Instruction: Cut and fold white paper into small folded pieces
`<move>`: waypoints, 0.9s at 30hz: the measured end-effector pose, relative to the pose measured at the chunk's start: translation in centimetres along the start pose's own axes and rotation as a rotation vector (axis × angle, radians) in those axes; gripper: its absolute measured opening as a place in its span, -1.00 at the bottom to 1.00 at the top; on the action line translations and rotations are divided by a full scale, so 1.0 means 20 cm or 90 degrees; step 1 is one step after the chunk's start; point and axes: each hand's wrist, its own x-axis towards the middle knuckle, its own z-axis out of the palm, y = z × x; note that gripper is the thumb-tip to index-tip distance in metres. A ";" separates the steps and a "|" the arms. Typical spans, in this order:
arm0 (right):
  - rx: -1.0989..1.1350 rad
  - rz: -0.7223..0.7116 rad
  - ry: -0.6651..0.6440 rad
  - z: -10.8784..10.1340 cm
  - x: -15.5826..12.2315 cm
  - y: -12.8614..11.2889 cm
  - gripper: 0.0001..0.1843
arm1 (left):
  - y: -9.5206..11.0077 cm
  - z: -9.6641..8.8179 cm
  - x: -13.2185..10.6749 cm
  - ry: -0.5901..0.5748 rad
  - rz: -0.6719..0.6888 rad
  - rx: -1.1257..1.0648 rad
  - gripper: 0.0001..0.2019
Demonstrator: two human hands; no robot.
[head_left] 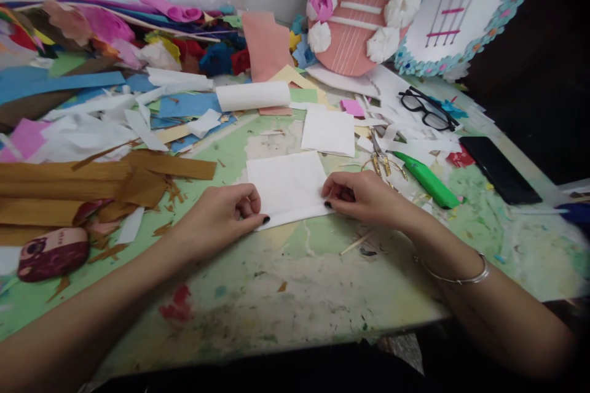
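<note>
A white sheet of paper [286, 184] lies flat on the paint-stained green table [295, 295], in front of me. My left hand [221, 215] pinches its near left corner with curled fingers. My right hand [364, 196] pinches the near right edge, fingers closed on the paper. A silver bangle [454, 273] sits on my right wrist.
A second white square [328, 132] and a paper roll [252, 96] lie behind. Scissors [382, 163], a green marker [426, 179], glasses [428, 109] and a black phone [500, 170] are to the right. Brown crepe strips [92, 181] and coloured paper scraps fill the left. Paper guitar crafts [364, 12] stand at the back.
</note>
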 end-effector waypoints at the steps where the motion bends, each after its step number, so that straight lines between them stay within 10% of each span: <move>1: -0.001 0.000 0.000 0.00 0.00 0.00 -0.84 | 0.00 0.00 0.00 -0.002 -0.003 0.003 -0.83; 11: -0.029 0.068 0.046 0.00 0.02 0.02 -0.89 | 0.00 0.00 -0.01 0.028 0.097 0.115 -0.88; 20: -0.100 -0.292 0.041 0.06 -0.01 -0.01 -0.62 | 0.05 0.10 -0.07 0.024 0.267 0.249 -0.73; 27: -0.148 -0.237 -0.009 0.03 -0.02 0.01 -0.69 | 0.03 0.06 -0.08 0.067 0.374 0.417 -0.70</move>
